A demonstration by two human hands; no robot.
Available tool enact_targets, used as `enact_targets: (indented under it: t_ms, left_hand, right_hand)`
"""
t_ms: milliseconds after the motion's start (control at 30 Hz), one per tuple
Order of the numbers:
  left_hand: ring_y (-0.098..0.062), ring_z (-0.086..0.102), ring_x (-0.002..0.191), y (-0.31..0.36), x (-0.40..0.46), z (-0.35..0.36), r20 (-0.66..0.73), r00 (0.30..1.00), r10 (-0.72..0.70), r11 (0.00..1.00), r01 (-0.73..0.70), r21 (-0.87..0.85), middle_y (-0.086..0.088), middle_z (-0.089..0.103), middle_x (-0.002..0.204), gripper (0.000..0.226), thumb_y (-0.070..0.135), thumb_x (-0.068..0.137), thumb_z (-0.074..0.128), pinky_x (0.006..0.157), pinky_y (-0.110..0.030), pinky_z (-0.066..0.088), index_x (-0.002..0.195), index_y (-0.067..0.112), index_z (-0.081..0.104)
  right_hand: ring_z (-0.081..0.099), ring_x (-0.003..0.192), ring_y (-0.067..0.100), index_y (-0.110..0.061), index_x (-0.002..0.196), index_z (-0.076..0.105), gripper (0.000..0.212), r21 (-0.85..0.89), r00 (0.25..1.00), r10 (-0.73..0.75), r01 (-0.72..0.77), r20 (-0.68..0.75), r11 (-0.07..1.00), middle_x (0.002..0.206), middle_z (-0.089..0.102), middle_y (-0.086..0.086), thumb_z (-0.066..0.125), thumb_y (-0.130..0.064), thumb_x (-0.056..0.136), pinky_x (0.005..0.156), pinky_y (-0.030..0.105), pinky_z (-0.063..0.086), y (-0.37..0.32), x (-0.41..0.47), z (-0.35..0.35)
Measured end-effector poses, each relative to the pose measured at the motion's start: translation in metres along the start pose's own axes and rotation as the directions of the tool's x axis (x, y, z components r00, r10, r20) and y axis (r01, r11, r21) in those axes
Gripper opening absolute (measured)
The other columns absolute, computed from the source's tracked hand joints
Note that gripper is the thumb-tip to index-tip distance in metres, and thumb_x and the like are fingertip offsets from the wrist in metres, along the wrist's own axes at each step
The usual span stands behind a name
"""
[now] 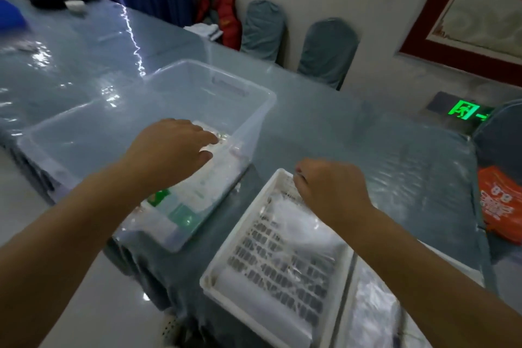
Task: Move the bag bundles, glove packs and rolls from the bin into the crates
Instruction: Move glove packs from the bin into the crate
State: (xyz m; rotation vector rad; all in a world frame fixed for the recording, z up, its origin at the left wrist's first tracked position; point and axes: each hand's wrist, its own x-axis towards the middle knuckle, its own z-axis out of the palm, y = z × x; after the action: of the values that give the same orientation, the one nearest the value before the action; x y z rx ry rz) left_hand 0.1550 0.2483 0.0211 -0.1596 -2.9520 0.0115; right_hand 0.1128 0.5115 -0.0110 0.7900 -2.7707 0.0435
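Observation:
A clear plastic bin stands on the table at centre. Inside its near right corner lies a flat white pack with green print. My left hand reaches into the bin, and its straight fingers rest on the far end of that pack. To the right stands a white slotted crate holding a clear bag bundle and a white roll. My right hand hovers over the crate's far end with its fingers curled; whether it holds the bundle's edge is unclear. A second white crate with clear plastic sits at the lower right.
The table wears a grey-blue cloth under shiny plastic film. An orange bag lies at its right edge. Covered chairs line the wall behind. Dark cloth and a small white object sit at the far left.

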Motion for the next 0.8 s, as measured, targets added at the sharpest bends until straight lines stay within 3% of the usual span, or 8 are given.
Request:
enact_targets:
  t_ms: [200, 367, 433, 533, 667, 733, 800]
  left_hand:
    - [-0.02, 0.056, 0.109, -0.129, 0.028, 0.02, 0.021, 0.998, 0.061, 0.998, -0.061, 0.005, 0.004, 0.067, 0.112, 0.032, 0.036, 0.088, 0.052, 0.09, -0.033, 0.042, 0.119, 0.032, 0.058]
    - [-0.02, 0.059, 0.104, -0.224, 0.055, 0.04, 0.064, 0.979, 0.193, 0.98, -0.195, 0.042, 0.003, 0.069, 0.109, 0.032, 0.035, 0.089, 0.05, 0.088, -0.032, 0.043, 0.12, 0.029, 0.058]
    - [-0.018, 0.057, 0.109, -0.248, 0.068, 0.047, 0.091, 0.967, 0.237, 0.969, -0.243, 0.052, 0.006, 0.066, 0.114, 0.034, 0.038, 0.09, 0.048, 0.091, -0.031, 0.043, 0.123, 0.031, 0.054]
    - [-0.017, 0.054, 0.113, -0.273, 0.081, 0.055, 0.131, 0.953, 0.273, 0.962, -0.274, -0.009, 0.008, 0.063, 0.121, 0.037, 0.04, 0.091, 0.046, 0.094, -0.032, 0.043, 0.127, 0.035, 0.049]
    - [-0.018, 0.055, 0.107, -0.286, 0.083, 0.076, 0.165, 0.933, 0.32, 0.947, -0.308, -0.092, 0.008, 0.066, 0.113, 0.034, 0.037, 0.091, 0.045, 0.081, -0.028, 0.045, 0.123, 0.038, 0.052]
    - [-0.02, 0.056, 0.098, -0.286, 0.081, 0.086, 0.199, 0.913, 0.355, 0.935, -0.351, -0.059, 0.006, 0.069, 0.1, 0.029, 0.036, 0.091, 0.042, 0.076, -0.027, 0.041, 0.116, 0.035, 0.056]
    - [-0.022, 0.058, 0.091, -0.286, 0.084, 0.091, 0.195, 0.898, 0.393, 0.917, -0.399, -0.013, 0.002, 0.069, 0.093, 0.028, 0.034, 0.091, 0.041, 0.081, -0.028, 0.041, 0.112, 0.029, 0.059]
  right_hand:
    - [0.054, 0.051, 0.028, -0.015, 0.07, 0.062, 0.021, 0.101, 0.988, 0.075, -0.061, -0.136, 0.993, 0.06, 0.063, 0.004, 0.056, -0.023, 0.087, 0.049, 0.027, 0.039, -0.087, 0.088, -0.002]
    - [0.055, 0.053, 0.025, -0.017, 0.081, 0.065, 0.018, 0.074, 0.991, 0.084, -0.077, -0.101, 0.994, 0.065, 0.064, 0.003, 0.052, -0.028, 0.089, 0.051, 0.026, 0.043, -0.147, 0.179, 0.023]
    - [0.058, 0.064, 0.026, -0.019, 0.087, 0.065, 0.018, 0.062, 0.995, 0.1, -0.1, 0.001, 0.993, 0.073, 0.065, 0.004, 0.051, -0.029, 0.088, 0.054, 0.027, 0.039, -0.162, 0.212, 0.042]
    - [0.059, 0.089, 0.027, -0.023, 0.105, 0.062, 0.021, 0.011, 0.951, 0.085, -0.092, 0.299, 0.996, 0.097, 0.063, 0.004, 0.05, -0.03, 0.089, 0.063, 0.029, 0.036, -0.178, 0.248, 0.078]
    - [0.054, 0.109, 0.026, -0.026, 0.124, 0.052, 0.035, 0.012, 0.729, -0.041, 0.045, 0.683, 0.999, 0.125, 0.056, 0.004, 0.054, -0.025, 0.09, 0.072, 0.03, 0.039, -0.191, 0.267, 0.126]
    - [0.053, 0.112, 0.025, -0.023, 0.128, 0.048, 0.04, 0.005, 0.654, -0.074, 0.106, 0.753, 0.994, 0.132, 0.051, 0.003, 0.053, -0.016, 0.089, 0.077, 0.033, 0.045, -0.195, 0.266, 0.146]
    - [0.052, 0.114, 0.027, -0.023, 0.134, 0.042, 0.052, -0.01, 0.604, -0.115, 0.2, 0.789, 0.98, 0.137, 0.046, 0.003, 0.052, -0.005, 0.086, 0.077, 0.035, 0.048, -0.198, 0.262, 0.162]
